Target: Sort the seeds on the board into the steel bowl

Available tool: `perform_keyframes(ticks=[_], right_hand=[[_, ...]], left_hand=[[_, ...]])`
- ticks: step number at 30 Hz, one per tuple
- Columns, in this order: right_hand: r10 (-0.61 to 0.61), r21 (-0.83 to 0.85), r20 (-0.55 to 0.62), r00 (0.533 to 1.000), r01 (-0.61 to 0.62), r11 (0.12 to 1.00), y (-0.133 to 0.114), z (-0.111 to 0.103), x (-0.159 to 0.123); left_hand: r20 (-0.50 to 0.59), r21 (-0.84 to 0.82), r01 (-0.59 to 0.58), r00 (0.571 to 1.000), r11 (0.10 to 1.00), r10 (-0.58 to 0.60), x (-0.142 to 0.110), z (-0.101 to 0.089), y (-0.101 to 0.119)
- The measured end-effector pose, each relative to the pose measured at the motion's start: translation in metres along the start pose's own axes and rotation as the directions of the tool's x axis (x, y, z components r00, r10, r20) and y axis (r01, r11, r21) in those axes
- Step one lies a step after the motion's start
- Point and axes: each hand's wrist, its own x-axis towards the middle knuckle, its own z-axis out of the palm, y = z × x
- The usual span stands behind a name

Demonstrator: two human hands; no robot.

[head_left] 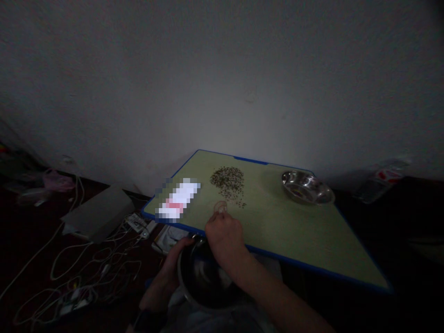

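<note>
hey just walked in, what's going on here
A person's left hand holds a metal bowl below the near edge of a blue-rimmed table. The right hand reaches over that edge, fingers curled, close to a scatter of small dark bits; what its fingertips touch is too dim to tell. A second metal bowl sits toward the table's right side.

Dim light leaves the lower corners near-black.

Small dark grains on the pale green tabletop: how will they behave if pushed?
The small dark grains would probably scatter, not move together: they lie loose, strays apart. Each is likely light, tiny compared with the bare right hand.
</note>
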Motion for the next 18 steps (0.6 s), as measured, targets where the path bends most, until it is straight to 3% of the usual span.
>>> perform_keyframes(ticks=[3, 12, 18], right_hand=[[0.04, -0.01, 0.044, 0.998, -0.039, 0.999, 0.004, -0.002, 0.0], [0.039, -0.101, -0.007, 0.999, -0.039, 0.994, 0.022, 0.002, -0.023], [-0.091, -0.215, -0.084, 0.992, 0.071, 0.974, 0.047, 0.01, -0.047]], left_hand=[[0.004, 0.007, 0.022, 1.0, 1.0, -0.022, 0.001, -0.001, 0.0], [0.067, -0.069, 0.041, 0.997, 0.997, -0.037, 0.002, -0.004, -0.003], [0.043, -0.046, 0.071, 0.997, 0.996, -0.069, 0.001, -0.006, -0.005]])
